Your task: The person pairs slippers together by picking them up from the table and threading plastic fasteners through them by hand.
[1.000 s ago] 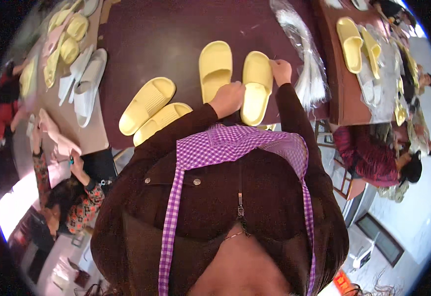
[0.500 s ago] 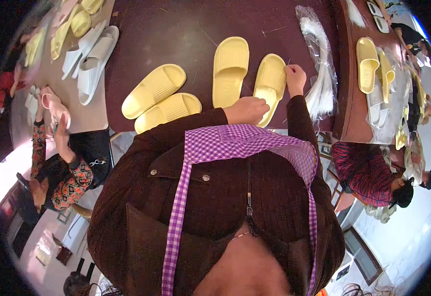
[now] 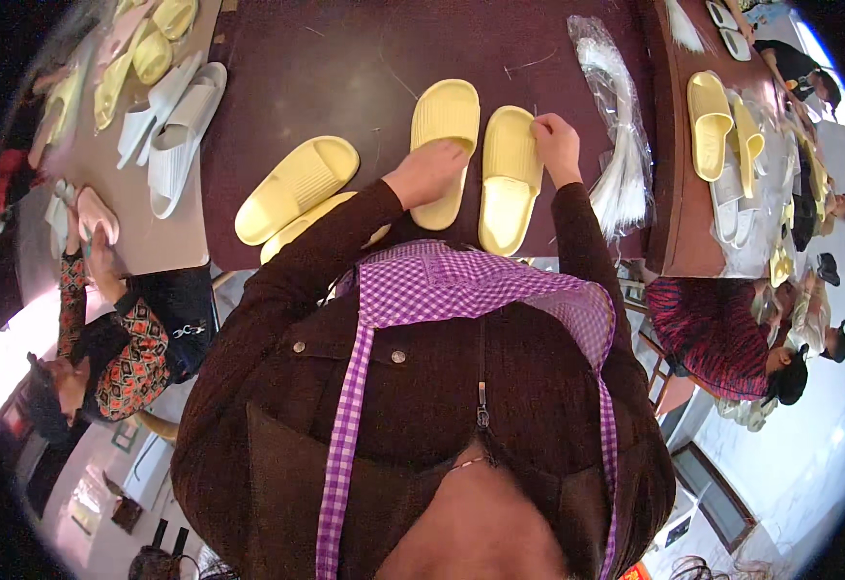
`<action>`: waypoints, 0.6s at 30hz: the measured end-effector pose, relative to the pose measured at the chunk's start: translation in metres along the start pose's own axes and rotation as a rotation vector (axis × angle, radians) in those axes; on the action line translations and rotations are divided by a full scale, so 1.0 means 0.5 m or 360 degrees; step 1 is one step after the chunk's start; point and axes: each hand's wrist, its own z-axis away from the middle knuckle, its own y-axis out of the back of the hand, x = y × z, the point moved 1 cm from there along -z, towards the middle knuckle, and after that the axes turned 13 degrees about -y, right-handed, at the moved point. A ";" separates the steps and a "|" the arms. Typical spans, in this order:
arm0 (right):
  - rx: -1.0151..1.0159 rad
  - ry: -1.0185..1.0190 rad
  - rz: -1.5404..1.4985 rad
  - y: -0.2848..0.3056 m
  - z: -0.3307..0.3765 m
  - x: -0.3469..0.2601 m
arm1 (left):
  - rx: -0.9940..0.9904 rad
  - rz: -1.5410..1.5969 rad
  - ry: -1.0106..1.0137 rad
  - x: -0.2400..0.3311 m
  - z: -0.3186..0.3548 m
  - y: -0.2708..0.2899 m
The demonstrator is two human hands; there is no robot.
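Observation:
A pair of yellow slippers stands before me on the dark red table. My left hand (image 3: 429, 172) lies over the middle yellow slipper (image 3: 446, 106), its fingers closed at the edge of the strap. At the outer side of the strap on the right yellow slipper (image 3: 509, 188), my right hand (image 3: 559, 150) is pinched shut. A thin clear strand seems to poke up from its fingertips. To the left sit two more yellow slippers, one in full view (image 3: 297, 188) and the nearer one (image 3: 297, 234) partly hidden by my left forearm.
A bundle of white plastic strands (image 3: 621, 145) in clear wrapping lies right of my hands. Loose strands are on the dark red table (image 3: 297, 68). White slippers (image 3: 186, 145) rest on the left table, where a co-worker holds a pink slipper (image 3: 96, 213). Yellow slippers (image 3: 711, 126) lie on the right table.
My left hand has moved left from the right slipper to the middle one. The right slipper now stands straighter and closer to the middle one, and my right hand has shifted slightly left with it.

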 end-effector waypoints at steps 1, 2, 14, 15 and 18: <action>-0.0042 0.0042 -0.0020 -0.006 -0.002 -0.014 | 0.0017 -0.0013 -0.0012 -0.006 0.001 -0.004; -0.0084 0.0081 -0.0040 -0.012 -0.003 -0.027 | 0.0023 -0.0016 -0.0013 -0.006 0.000 -0.005; -0.0494 0.1217 0.0007 -0.099 -0.069 -0.132 | 0.0199 -0.0069 -0.0077 0.000 -0.012 -0.010; -0.0502 0.1223 0.0007 -0.101 -0.071 -0.137 | 0.0149 -0.0040 -0.0036 -0.001 -0.011 -0.011; -0.0916 0.0824 0.0365 -0.100 -0.076 -0.141 | 0.0051 0.0020 0.0051 -0.004 -0.007 -0.013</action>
